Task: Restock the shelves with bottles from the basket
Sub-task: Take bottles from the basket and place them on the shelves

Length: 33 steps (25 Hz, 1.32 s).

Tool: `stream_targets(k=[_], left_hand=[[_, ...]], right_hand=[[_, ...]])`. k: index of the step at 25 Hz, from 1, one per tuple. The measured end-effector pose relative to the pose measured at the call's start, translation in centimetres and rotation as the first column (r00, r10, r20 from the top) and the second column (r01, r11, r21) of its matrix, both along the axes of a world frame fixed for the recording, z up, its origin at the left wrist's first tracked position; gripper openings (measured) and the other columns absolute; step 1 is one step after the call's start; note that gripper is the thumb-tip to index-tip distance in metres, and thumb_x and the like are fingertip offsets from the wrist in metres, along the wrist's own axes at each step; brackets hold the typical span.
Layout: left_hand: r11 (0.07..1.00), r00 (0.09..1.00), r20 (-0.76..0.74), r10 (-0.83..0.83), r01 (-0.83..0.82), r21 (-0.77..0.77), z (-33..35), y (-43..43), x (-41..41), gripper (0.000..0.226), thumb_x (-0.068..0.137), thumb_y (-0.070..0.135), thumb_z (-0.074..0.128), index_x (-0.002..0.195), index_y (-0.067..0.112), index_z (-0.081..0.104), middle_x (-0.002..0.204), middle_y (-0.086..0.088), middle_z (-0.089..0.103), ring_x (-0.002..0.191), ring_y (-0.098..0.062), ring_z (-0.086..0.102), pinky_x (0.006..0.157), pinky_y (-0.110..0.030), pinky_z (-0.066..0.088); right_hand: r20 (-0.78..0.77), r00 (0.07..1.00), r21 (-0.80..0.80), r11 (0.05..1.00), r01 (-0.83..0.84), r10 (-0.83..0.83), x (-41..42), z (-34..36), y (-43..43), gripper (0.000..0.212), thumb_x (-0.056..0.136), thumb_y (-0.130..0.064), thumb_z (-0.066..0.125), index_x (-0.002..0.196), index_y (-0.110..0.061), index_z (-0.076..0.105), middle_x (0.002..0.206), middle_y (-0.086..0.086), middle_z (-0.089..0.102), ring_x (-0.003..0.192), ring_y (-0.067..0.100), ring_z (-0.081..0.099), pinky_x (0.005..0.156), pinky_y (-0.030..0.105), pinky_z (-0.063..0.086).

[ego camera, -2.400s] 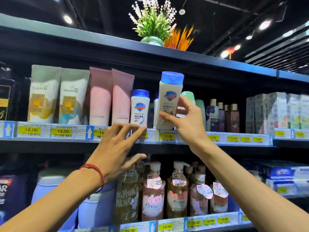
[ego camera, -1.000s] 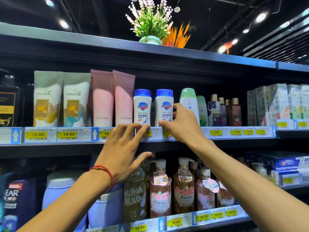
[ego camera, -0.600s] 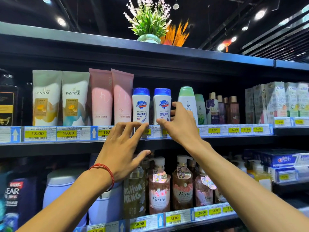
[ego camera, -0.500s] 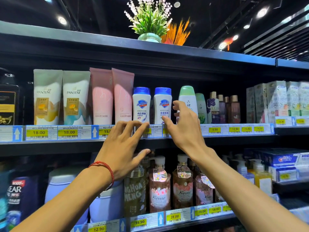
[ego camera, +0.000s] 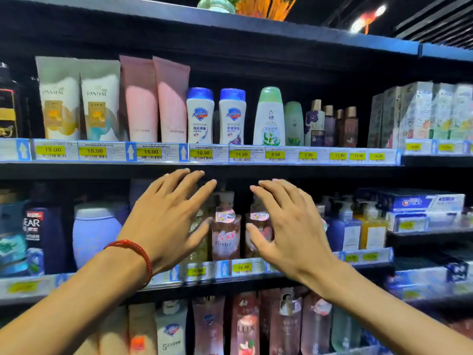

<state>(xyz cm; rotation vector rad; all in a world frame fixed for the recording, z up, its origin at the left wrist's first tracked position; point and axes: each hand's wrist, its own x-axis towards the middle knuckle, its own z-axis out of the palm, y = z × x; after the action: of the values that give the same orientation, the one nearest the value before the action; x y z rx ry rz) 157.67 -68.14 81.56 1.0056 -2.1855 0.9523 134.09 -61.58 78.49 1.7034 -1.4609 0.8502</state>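
Two hands hover at the centre of the frame, and neither holds anything. The left hand (ego camera: 166, 221), with a red cord bracelet (ego camera: 135, 252) at its wrist, and the right hand (ego camera: 289, 226) both have straight, spread fingers. They are in front of the pump bottles (ego camera: 226, 226) on the middle shelf, and I cannot tell whether they touch them.

The task's bottles in sight stand upright and side by side just above centre on the upper shelf (ego camera: 76, 170). The left blue-capped bottle (ego camera: 200, 116) and the right blue-capped bottle (ego camera: 232, 116) sit between the pink tubes (ego camera: 156, 101) on their left and a green-capped bottle (ego camera: 269, 116) on their right. The basket is out of view.

With both hands free, the step in hand looks like fetching the next bottle. It should be gripped round the body, lifted over the price rail (ego camera: 256, 155) and set down label forward. That row is close-packed, so a careless nudge could topple a neighbour.

The shelving is dark, and each shelf edge carries yellow price tags. Boxed goods (ego camera: 422, 114) fill the right of the frame. A plant pot (ego camera: 217, 3) sits at top centre, with spotlights (ego camera: 378, 11) on a dark ceiling at upper right.
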Motion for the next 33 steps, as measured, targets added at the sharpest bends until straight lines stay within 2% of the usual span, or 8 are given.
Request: stream_targets(k=[6,10,15,19,22,25,27,33], left_hand=[[0.967,0.990,0.020,0.143,-0.144,0.212,-9.5,6.0,1.0,0.070,0.090,0.059,0.041,0.145,0.019,0.054,0.145,-0.013,0.055,0.132,-0.037,0.051,0.106,-0.052,0.046],[0.915,0.968,0.062,0.244,-0.250,0.317,-15.3,10.9,1.8,0.071,0.090,0.059,0.041,0.147,0.019,0.053,0.147,-0.013,0.055,0.135,-0.037,0.050,0.108,-0.054,0.044],[0.811,0.930,0.179,0.321,-0.367,0.455,-23.0,18.0,5.4,0.071,0.094,0.061,0.035,0.149,0.019,0.049,0.149,-0.013,0.052,0.137,-0.036,0.047,0.110,-0.052,0.041],[0.720,0.903,0.188,0.387,-0.423,0.551,-28.4,23.1,8.4,0.070,0.094,0.060,0.039,0.150,0.020,0.049,0.149,-0.014,0.052,0.138,-0.036,0.046,0.112,-0.053,0.040],[0.642,0.877,0.199,0.437,-0.459,0.614,-32.1,26.3,11.6,0.068,0.095,0.058,0.042,0.151,0.021,0.047,0.153,-0.012,0.049,0.141,-0.035,0.045,0.113,-0.054,0.038],[0.549,0.847,0.224,0.483,-0.492,0.676,-35.6,29.1,17.0,0.068,0.096,0.058,0.037,0.153,0.022,0.044,0.155,-0.011,0.047,0.143,-0.035,0.042,0.117,-0.053,0.034],[0.531,0.841,0.229,0.490,-0.496,0.687,-37.4,30.1,20.3,0.068,0.096,0.057,0.038,0.154,0.023,0.042,0.157,-0.010,0.044,0.145,-0.034,0.039,0.118,-0.053,0.032],[0.416,0.841,0.239,0.485,-0.462,0.783,-41.8,31.8,31.8,0.063,0.095,0.052,0.047,0.150,0.021,0.049,0.153,-0.012,0.049,0.141,-0.037,0.044,0.114,-0.055,0.038]], right_hand=[[0.073,0.997,0.189,0.982,-0.028,0.015,0.2,-8.6,4.4,0.069,0.089,-0.058,0.052,0.147,-0.020,0.052,0.149,-0.001,0.052,0.142,0.024,0.043,0.120,0.044,0.031],[0.102,0.991,0.296,0.948,-0.115,0.088,0.9,-15.2,7.4,0.068,0.092,-0.058,0.050,0.147,-0.018,0.055,0.150,0.000,0.054,0.144,0.025,0.043,0.120,0.048,0.032],[0.106,0.973,0.471,0.851,-0.231,0.206,3.8,-22.7,11.6,0.069,0.093,-0.059,0.052,0.147,-0.017,0.055,0.152,0.002,0.053,0.147,0.029,0.041,0.122,0.050,0.030],[0.127,0.947,0.537,0.782,-0.316,0.296,6.8,-27.7,14.5,0.070,0.092,-0.059,0.050,0.148,-0.018,0.055,0.156,0.003,0.051,0.150,0.029,0.039,0.124,0.053,0.026],[0.138,0.941,0.589,0.739,-0.328,0.308,10.9,-31.2,16.4,0.071,0.093,-0.060,0.049,0.150,-0.020,0.053,0.158,0.003,0.049,0.150,0.030,0.038,0.123,0.056,0.027],[0.170,0.927,0.631,0.686,-0.362,0.333,16.9,-34.9,18.4,0.069,0.094,-0.059,0.051,0.150,-0.019,0.054,0.158,0.004,0.050,0.149,0.030,0.041,0.122,0.055,0.029],[0.206,0.924,0.653,0.658,-0.375,0.323,20.4,-36.9,19.7,0.067,0.095,-0.056,0.055,0.150,-0.018,0.054,0.158,0.005,0.049,0.149,0.031,0.041,0.122,0.056,0.030],[0.149,0.943,0.754,0.583,-0.303,0.296,31.7,-41.0,21.7,0.065,0.096,-0.057,0.053,0.148,-0.019,0.054,0.158,0.005,0.048,0.150,0.033,0.038,0.123,0.056,0.027]])
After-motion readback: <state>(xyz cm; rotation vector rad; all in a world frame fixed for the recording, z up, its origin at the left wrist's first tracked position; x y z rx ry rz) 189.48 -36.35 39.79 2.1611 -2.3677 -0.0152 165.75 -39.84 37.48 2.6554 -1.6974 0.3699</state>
